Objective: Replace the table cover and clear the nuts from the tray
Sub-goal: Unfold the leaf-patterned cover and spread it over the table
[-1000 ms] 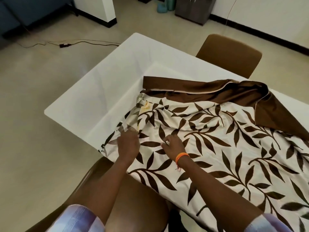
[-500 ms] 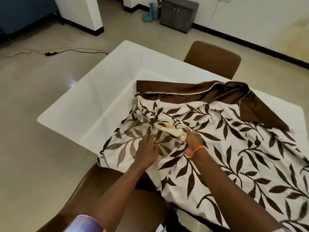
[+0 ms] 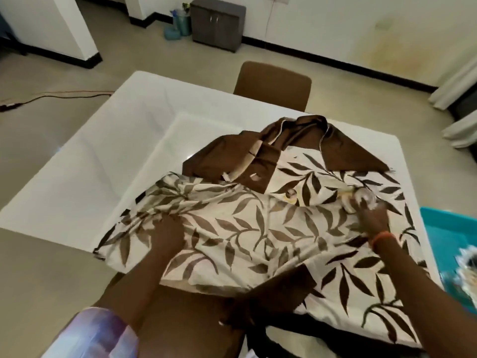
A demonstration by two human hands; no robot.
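A cream table cover (image 3: 258, 228) with a brown leaf print and a plain brown border lies bunched on the right half of the white table (image 3: 108, 161). My left hand (image 3: 167, 235) presses down on its near left part, fingers closed into the folds. Farther right, my right hand (image 3: 374, 218), with an orange wristband, grips a gathered wad of the same cloth. A turquoise tray (image 3: 449, 236) shows at the right edge; what it holds is blurred, and I cannot make out nuts.
A brown chair (image 3: 273, 83) stands at the table's far side and another (image 3: 180, 324) right below me. A grey cabinet (image 3: 216, 23) and blue bottles sit by the far wall. A cable (image 3: 51, 95) runs across the floor at left.
My right hand has swept to the right, dragging a bunch of the cover with it. The left hand stays on the near left part. The view has turned right, so the tray now shows.
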